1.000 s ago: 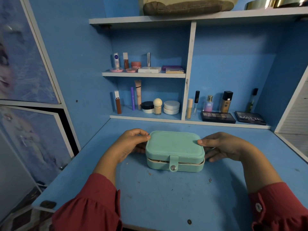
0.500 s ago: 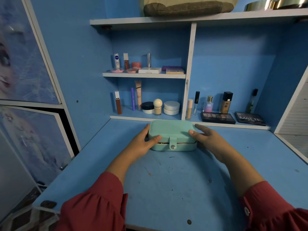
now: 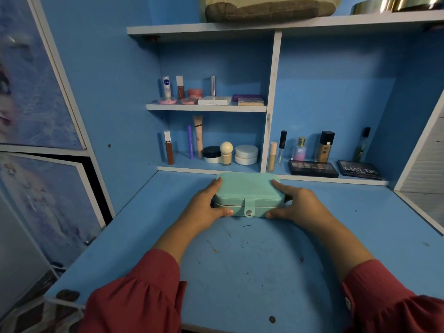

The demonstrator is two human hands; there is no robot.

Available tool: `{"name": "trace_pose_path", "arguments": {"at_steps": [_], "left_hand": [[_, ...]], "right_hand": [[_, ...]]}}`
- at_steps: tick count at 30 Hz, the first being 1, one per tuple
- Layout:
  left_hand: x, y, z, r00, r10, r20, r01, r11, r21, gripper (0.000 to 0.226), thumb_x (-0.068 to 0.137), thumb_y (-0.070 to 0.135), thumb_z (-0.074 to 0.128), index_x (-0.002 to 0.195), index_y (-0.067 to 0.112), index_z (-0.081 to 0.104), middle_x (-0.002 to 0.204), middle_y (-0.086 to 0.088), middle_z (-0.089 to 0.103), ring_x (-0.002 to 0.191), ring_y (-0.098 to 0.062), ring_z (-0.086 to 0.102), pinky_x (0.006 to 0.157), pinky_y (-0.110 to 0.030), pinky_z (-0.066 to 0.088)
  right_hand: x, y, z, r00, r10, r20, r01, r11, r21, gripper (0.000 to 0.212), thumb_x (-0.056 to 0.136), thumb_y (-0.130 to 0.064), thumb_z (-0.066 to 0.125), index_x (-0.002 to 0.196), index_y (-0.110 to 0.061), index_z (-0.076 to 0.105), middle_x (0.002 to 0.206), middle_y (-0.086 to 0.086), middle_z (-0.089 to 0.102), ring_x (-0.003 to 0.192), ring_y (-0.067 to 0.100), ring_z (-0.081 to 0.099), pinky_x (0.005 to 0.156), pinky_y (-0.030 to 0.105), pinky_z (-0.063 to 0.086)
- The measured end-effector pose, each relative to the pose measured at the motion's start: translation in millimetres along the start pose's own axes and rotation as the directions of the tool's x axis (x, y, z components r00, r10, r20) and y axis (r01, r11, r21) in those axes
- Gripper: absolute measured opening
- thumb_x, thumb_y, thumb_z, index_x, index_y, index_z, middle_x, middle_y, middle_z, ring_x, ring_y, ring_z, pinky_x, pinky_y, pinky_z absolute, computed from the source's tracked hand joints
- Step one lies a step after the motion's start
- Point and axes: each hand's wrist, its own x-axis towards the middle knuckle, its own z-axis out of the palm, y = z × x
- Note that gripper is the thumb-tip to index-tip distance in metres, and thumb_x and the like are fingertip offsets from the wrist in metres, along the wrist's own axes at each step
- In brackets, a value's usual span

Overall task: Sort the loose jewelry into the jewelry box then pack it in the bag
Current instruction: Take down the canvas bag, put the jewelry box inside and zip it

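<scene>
On desk (image 3: 240, 272), hands flank jewelry box (image 3: 248, 192).

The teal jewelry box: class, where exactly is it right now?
In the head view, the teal jewelry box sits at the desk's far centre, below the cosmetics shelf, held between left hand and right hand.

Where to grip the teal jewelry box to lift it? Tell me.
Grip the jewelry box by its two short ends, coming in from left and right as the left hand and right hand do. It lies flat and snapped shut, strap facing front.
</scene>
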Motion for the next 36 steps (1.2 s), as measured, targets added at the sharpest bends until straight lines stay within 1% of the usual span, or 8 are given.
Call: {"name": "trace_pose_path", "arguments": {"at_steps": [6,9,13,17,22,27,31,36], "left_hand": [[1,-2,-2,1.0,0.018,-0.01,-0.018,1.0,-0.018,0.085,0.077,0.018,0.078,0.148,0.026,0.032,0.157,0.007,0.022,0.14,-0.013,0.03,0.115,-0.031,0.028],[0,-2,-2,1.0,0.025,-0.006,-0.025,0.999,-0.035,0.083,0.077,0.015,0.079,0.147,0.025,0.035,0.156,0.008,0.023,0.14,-0.011,0.03,0.114,-0.027,0.027],[1,-2,-3,0.999,0.047,-0.005,-0.047,0.997,-0.062,0.081,0.076,0.013,0.079,0.145,0.024,0.038,0.154,0.01,0.026,0.137,-0.008,0.032,0.111,-0.021,0.027],[2,-4,-3,0.996,0.085,-0.018,-0.086,0.994,-0.069,0.077,0.076,0.011,0.079,0.142,0.023,0.043,0.141,0.022,0.031,0.125,0.003,0.032,0.102,-0.012,0.028],[3,-6,-2,0.993,0.115,-0.032,-0.117,0.991,-0.064,0.07,0.075,0.01,0.079,0.137,0.025,0.05,0.138,0.025,0.028,0.131,-0.002,0.034,0.103,-0.013,0.028],[5,-8,-2,0.956,0.29,-0.028,-0.28,0.94,0.197,0.066,0.08,0.017,0.075,0.138,0.029,0.046,0.149,0.022,0.009,0.139,0.002,0.005,0.114,-0.02,0.006],[5,-6,7,0.919,0.394,0.034,-0.386,0.876,0.288,0.066,0.085,0.015,0.069,0.142,0.029,0.04,0.153,0.013,0.024,0.14,0.001,0.006,0.114,-0.018,0.007],[3,1,13,0.941,0.338,0.009,-0.324,0.897,0.302,0.07,0.082,0.033,0.072,0.143,0.033,0.039,0.156,0.012,0.024,0.145,-0.003,0.005,0.118,-0.025,0.009]], "right_hand": [[1,1,-3,1.0,-0.007,0.016,0.007,1.0,-0.008,0.088,0.063,-0.037,0.087,0.139,-0.04,0.044,0.104,-0.005,0.059,0.093,0.008,0.054,0.08,0.019,0.037],[2,0,-5,0.999,-0.036,-0.013,0.031,0.966,-0.256,0.086,0.067,-0.053,0.079,0.142,-0.04,0.039,0.135,-0.002,0.05,0.12,0.014,0.045,0.096,0.03,0.04],[-2,-10,2,0.959,-0.281,-0.032,0.222,0.819,-0.53,0.078,0.074,-0.061,0.068,0.142,-0.04,0.038,0.154,-0.004,0.024,0.142,0.019,0.019,0.114,0.035,0.017],[-3,-20,21,0.941,-0.309,0.141,0.339,0.879,-0.336,0.076,0.069,-0.079,0.046,0.139,-0.058,0.027,0.158,-0.013,0.016,0.146,0.013,0.006,0.118,0.04,0.002],[0,-21,21,0.955,-0.253,0.156,0.254,0.967,0.013,0.029,0.086,-0.069,0.037,0.115,-0.07,0.041,0.155,-0.019,0.023,0.144,0.005,0.006,0.119,0.042,0.005],[6,-18,32,0.943,-0.323,0.083,0.333,0.906,-0.261,0.05,0.091,-0.042,0.057,0.138,-0.047,0.039,0.156,-0.01,0.025,0.145,0.019,0.012,0.119,0.033,0.012],[6,-17,32,0.938,-0.338,0.071,0.345,0.906,-0.243,0.055,0.09,-0.038,0.063,0.14,-0.04,0.04,0.156,-0.007,0.025,0.146,0.02,0.011,0.115,0.022,0.006],[2,-19,30,0.948,-0.308,0.079,0.318,0.928,-0.195,0.06,0.087,-0.042,0.065,0.14,-0.042,0.039,0.156,-0.011,0.023,0.146,0.015,0.007,0.115,0.024,0.006]]}}
